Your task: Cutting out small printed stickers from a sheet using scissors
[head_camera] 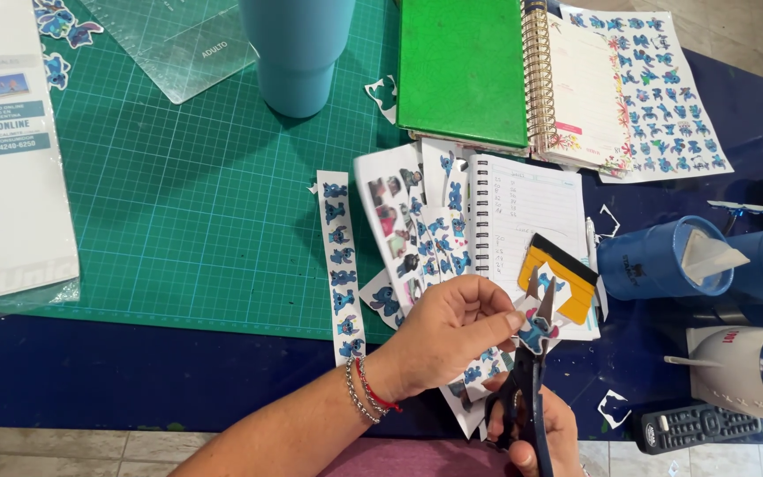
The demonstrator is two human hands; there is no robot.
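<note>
Head view, looking down at the work surface. Left hand (448,331) enters from 7 o'clock, fingers curled closed, thumb and fingertips pinching a small blue cartoon sticker cutout (536,331) by its left edge; the cutout sits just off the hand at 3 o'clock and is held above the table, not resting on it. Right hand (536,433) sits low in the view, at about 5 o'clock from the left hand, closed around the handles of black scissors (523,389); only part of this hand shows, the rest is cut by the bottom edge. Long axis of the scissors runs near vertical, handles at 6 o'clock, tips at 12 o'clock, leaning very slightly right. The blades meet the cutout from directly below, with the tips showing just above it, so the paper lies between or against the blades; how far the blades are parted I cannot tell. The left hand is the nearer one to the cutout and fixes its angle; the right hand reaches it only through the blades. Behind the cutout, at 12 o'clock: a small spiral notepad (527,208) with a yellow squeegee (562,274) on it. At 10 o'clock from the left hand: a cut strip of stickers (339,265) lying lengthwise on the green cutting mat (178,203).
</note>
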